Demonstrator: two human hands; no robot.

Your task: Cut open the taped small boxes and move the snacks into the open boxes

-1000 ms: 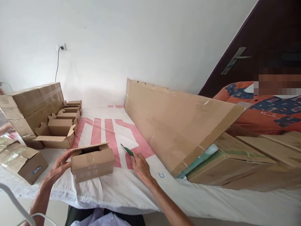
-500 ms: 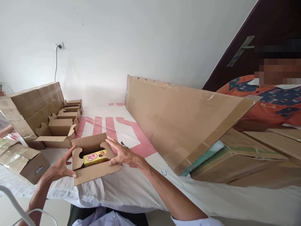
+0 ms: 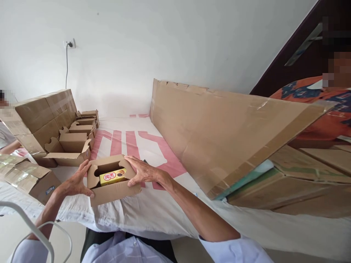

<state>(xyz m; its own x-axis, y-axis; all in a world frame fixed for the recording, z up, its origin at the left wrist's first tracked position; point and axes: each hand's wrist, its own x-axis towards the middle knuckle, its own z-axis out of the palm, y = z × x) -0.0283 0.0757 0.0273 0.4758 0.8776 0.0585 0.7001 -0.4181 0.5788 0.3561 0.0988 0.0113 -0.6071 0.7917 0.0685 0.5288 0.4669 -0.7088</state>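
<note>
Your left hand (image 3: 74, 182) grips the left end of the small box (image 3: 112, 180), thumb on its near face and fingers up against the side flap. Your right hand (image 3: 143, 173) lies over the box's right top edge, fingers spread apart and curled down onto the flap. The box sits open on the white cloth (image 3: 153, 215), just in front of you, with a yellow pack (image 3: 113, 176) showing inside it, touching the box's walls.

Taking the small box as the mark: behind it and to the left stands a row of empty open boxes (image 3: 72, 146), and beyond those a stack of sealed cartons (image 3: 44, 117). To its left, near the cloth's edge, lies a taped carton (image 3: 30, 180). To its right a long cardboard sheet (image 3: 227, 131) leans tilted over flat cartons (image 3: 296, 182). Another person in an orange shirt (image 3: 323, 113) is behind that sheet, well apart from the box.
</note>
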